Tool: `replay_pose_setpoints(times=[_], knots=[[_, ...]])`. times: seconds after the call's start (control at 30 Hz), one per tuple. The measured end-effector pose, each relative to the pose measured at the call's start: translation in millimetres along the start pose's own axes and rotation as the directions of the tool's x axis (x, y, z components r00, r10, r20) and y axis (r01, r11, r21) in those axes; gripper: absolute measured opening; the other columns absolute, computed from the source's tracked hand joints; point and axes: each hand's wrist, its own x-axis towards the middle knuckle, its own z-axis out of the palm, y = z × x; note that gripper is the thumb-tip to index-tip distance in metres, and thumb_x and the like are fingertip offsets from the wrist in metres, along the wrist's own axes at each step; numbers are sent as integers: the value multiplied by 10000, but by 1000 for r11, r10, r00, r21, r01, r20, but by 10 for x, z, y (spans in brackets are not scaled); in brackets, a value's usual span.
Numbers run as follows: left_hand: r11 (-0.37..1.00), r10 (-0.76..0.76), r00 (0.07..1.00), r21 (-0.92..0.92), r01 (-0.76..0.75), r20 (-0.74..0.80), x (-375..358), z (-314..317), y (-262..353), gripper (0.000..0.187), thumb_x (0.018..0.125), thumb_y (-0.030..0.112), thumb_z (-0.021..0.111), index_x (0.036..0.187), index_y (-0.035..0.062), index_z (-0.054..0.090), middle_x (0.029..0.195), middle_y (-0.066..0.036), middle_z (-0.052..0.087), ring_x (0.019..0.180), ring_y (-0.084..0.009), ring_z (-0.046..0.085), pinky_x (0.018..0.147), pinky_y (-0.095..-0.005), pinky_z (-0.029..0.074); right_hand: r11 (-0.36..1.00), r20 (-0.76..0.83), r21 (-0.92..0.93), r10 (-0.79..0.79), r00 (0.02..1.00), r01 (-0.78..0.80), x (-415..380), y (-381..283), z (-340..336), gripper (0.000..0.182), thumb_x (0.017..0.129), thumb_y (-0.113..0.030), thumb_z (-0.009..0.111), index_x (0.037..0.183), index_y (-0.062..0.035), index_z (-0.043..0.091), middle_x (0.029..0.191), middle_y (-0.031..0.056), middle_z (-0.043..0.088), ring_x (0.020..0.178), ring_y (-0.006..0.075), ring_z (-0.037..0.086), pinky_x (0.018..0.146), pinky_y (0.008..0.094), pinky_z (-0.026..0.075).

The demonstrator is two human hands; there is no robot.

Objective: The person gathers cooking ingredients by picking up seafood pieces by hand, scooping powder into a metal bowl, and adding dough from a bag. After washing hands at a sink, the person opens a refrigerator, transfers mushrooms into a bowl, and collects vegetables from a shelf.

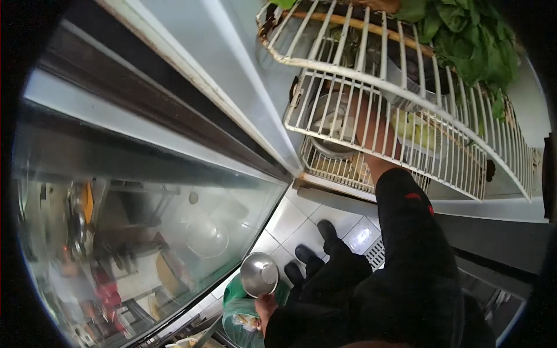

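Note:
My left hand grips the rim of a shiny metal bowl, low at the bottom centre. The bowl is tilted, and its inside looks bare. My right arm reaches into a fridge, below a white wire shelf. The right hand is hidden behind the wires, so its fingers do not show. Left of that forearm, a round container with pale pieces sits behind the wires. To its right stands a clear container with light green pieces.
Leafy greens lie on the upper shelf at the right. A glass door stands open at the left, with reflections in it. Below the bowl is a green-lined bin. Black shoes and a drain grate show on the tiles.

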Motion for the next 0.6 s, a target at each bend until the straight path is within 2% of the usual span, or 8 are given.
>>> replay_pose_setpoints(times=[0.03, 0.07, 0.1, 0.17, 0.2, 0.23, 0.37, 0.6], knots=[[828, 107, 990, 542, -143, 97, 100, 44, 19, 132, 732, 105, 619, 774, -16, 589, 715, -78, 589, 799, -231, 583, 692, -339, 487, 993, 22, 80, 91, 996, -92, -390, -67, -49, 259, 884, -155, 448, 1085, 7, 428, 1000, 209, 515, 911, 386, 519, 803, 510, 429], [374, 149, 961, 887, -272, 232, -34, 259, 275, 133, 724, 111, 628, 770, -9, 596, 719, -72, 592, 817, -232, 583, 707, -342, 484, 971, 61, 150, 176, 982, -184, -690, -133, -102, 262, 885, -155, 447, 1089, 8, 426, 1004, 210, 514, 915, 387, 517, 808, 512, 427], [75, 354, 840, 883, -464, 412, -286, 454, 430, 119, 706, 95, 640, 757, -7, 605, 813, -71, 593, 849, -215, 587, 727, -329, 493, 934, 134, 218, 259, 956, -284, -895, -177, -144, 264, 886, -155, 445, 1093, 8, 423, 1007, 211, 513, 919, 389, 516, 812, 514, 426], [425, 406, 793, 674, -604, 454, -285, 674, 450, 120, 708, 66, 625, 804, 0, 599, 856, -73, 586, 849, -218, 587, 731, -342, 501, 841, 232, 323, 375, 898, -434, -882, -180, -189, 269, 887, -155, 442, 1100, 8, 418, 1013, 213, 510, 927, 391, 513, 820, 518, 423], [895, 213, 915, 308, -323, 341, -328, 796, 483, 157, 716, 41, 600, 866, -3, 579, 869, -77, 581, 841, -221, 590, 717, -356, 508, 787, 271, 381, 407, 872, -485, -669, -68, -197, 271, 888, -155, 440, 1104, 9, 415, 1016, 214, 509, 931, 393, 512, 825, 520, 422], [971, 7, 978, -233, 43, 207, -463, 983, 619, 205, 725, 15, 575, 928, -6, 559, 881, -81, 577, 833, -224, 593, 704, -369, 514, 736, 292, 446, 419, 860, -510, -417, -26, -220, 274, 889, -154, 438, 1107, 9, 413, 1020, 214, 507, 935, 394, 511, 829, 521, 421], [990, 104, 929, 53, -131, 355, -590, 1340, 937, 131, 752, 19, 531, 874, -23, 506, 863, -121, 578, 774, -226, 610, 666, -366, 530, 472, 401, 670, 419, 815, -573, 469, 4, -284, 284, 892, -154, 432, 1122, 10, 403, 1033, 218, 502, 951, 400, 505, 846, 529, 415], [939, 214, 810, 112, -324, 545, -827, 1857, 1379, 68, 795, 21, 514, 789, -22, 461, 763, -148, 575, 658, -242, 622, 608, -344, 553, 179, 476, 814, 341, 811, -553, 852, -155, -238, 302, 898, -154, 420, 1148, 11, 385, 1055, 224, 493, 979, 409, 496, 875, 541, 406]])
